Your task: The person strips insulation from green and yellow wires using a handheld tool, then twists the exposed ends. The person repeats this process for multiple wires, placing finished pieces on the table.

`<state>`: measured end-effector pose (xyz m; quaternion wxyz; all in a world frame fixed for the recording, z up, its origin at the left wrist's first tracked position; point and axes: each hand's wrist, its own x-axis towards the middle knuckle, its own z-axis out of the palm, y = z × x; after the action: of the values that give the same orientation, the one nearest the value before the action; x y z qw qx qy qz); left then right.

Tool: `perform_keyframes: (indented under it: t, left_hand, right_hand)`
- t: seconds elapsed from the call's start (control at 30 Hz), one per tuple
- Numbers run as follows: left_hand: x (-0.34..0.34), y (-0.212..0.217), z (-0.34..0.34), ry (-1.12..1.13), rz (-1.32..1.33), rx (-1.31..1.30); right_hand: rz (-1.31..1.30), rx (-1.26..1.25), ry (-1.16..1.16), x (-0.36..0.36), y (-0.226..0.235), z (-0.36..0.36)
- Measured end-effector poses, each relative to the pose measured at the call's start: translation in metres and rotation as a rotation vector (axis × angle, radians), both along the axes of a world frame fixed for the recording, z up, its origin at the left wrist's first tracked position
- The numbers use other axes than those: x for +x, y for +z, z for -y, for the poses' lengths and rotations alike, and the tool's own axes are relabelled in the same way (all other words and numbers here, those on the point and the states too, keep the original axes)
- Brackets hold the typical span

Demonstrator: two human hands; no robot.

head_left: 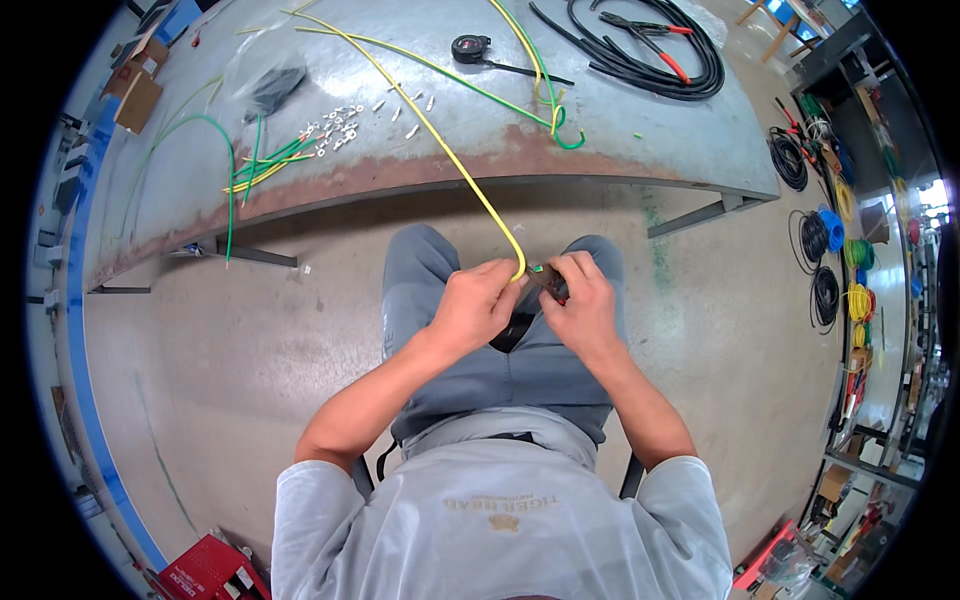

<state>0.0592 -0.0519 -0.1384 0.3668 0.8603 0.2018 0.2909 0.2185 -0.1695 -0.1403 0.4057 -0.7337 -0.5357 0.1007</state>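
My left hand (474,304) is closed in a pinch on a yellow-green wire (440,145) above my lap. From there the wire runs up and left over the table edge, and its end bends at my fingertips. My right hand (584,302) is wrapped round dark-jawed pliers (548,281) with a little red at the grip. The jaws point left, close to the wire end beside my left fingers. A small bright green bit (538,268) shows at the jaws; whether it is part of the wire I cannot tell. Most of the handles are hidden by my right hand.
On the metal table (400,165) lie ring terminals (335,128), a bundle of short green and yellow wires (275,167), a tape measure (470,48) and a black cable coil (640,75) under red-handled cutters (672,55). Wire coils (858,300) stand along the right.
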Motion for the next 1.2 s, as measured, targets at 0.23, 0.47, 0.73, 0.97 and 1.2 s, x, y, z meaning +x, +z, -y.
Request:
perform_keyframes:
  t: [0.23, 0.47, 0.73, 0.97, 1.2]
  left_hand:
    - [-0.007, 0.037, -0.005, -0.121, -0.047, -0.59]
    - [-0.007, 0.031, -0.005, -0.091, -0.103, -0.345]
    - [-0.027, 0.046, -0.022, -0.009, -0.12, -0.701]
    - [-0.036, 0.077, -0.035, -0.105, 0.005, -0.598]
    - [-0.072, 0.103, -0.055, -0.19, 0.292, -1.006]
  right_hand:
    - [-0.907, -0.174, 0.271, 0.011, -0.002, 0.006]
    - [-0.043, 0.083, 0.093, 0.011, 0.009, -0.003]
    - [-1.275, 0.513, -0.208, 0.092, 0.011, 0.011]
    - [-1.404, 0.158, -0.082, 0.069, -0.018, 0.017]
    - [-1.376, 0.155, -0.121, 0.07, -0.025, 0.019]
